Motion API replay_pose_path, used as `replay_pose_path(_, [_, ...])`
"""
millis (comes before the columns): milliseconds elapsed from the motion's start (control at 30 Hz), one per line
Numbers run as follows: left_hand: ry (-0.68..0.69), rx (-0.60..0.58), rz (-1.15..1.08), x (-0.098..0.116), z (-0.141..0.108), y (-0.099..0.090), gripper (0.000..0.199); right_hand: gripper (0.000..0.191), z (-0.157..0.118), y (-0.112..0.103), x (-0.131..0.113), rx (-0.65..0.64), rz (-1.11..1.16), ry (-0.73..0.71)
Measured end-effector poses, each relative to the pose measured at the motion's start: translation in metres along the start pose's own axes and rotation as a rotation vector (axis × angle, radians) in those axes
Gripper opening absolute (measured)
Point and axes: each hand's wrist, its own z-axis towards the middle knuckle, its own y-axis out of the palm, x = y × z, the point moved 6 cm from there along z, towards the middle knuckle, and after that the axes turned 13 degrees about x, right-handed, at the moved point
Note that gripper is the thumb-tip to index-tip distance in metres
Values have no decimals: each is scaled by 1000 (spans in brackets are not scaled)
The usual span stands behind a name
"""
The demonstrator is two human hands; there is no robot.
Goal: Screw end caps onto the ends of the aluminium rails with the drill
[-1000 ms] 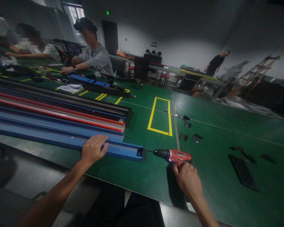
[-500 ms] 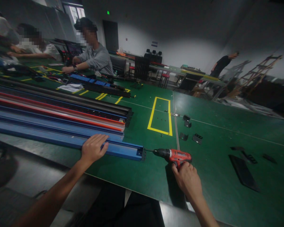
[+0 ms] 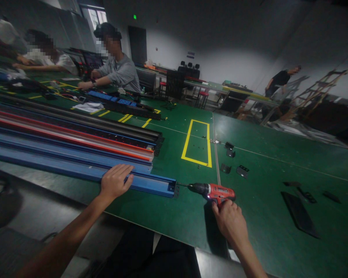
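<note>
My right hand [image 3: 232, 222] is wrapped around the handle of a red and black cordless drill [image 3: 220, 192], with a small light lit near its trigger. The drill's long thin bit [image 3: 182, 184] points left and meets the black end cap [image 3: 176, 190] on a long blue metal rail [image 3: 150, 184]. My left hand [image 3: 116, 180] grips this rail from above, its fingers across the channel and the thumb toward the capped end. Where exactly the bit's tip sits on the cap is too small to tell.
More long rails, blue, red-orange [image 3: 127, 150] and black, lie alongside on the green table [image 3: 249, 208]. Small black brackets [image 3: 242, 171] and a dark flat piece [image 3: 298, 214] lie to the right. Yellow tape [image 3: 185, 144] marks a rectangle. A person in grey [image 3: 123, 73] sits across.
The small light on the drill has come on. My hands, the drill and the rail keep their places, while the whole view has shifted slightly.
</note>
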Motion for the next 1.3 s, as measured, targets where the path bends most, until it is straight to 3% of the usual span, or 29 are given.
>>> replay_pose_path(433, [50, 12, 53, 3, 1, -2, 41, 41, 2, -4, -4, -49, -104, -5])
replay_pose_path(667, [47, 7, 54, 2, 1, -1, 42, 38, 1, 4, 1, -83, -62, -5])
replay_pose_path(967, [36, 11, 17, 2, 1, 0, 42, 54, 12, 14, 22, -291, 223, 305])
replay_pose_path(1133, [33, 17, -1, 0, 0, 2, 43, 54, 18, 13, 23, -377, 321, 305])
replay_pose_path(1300, [82, 25, 40, 2, 0, 3, 45, 58, 18, 10, 22, -356, 281, 339])
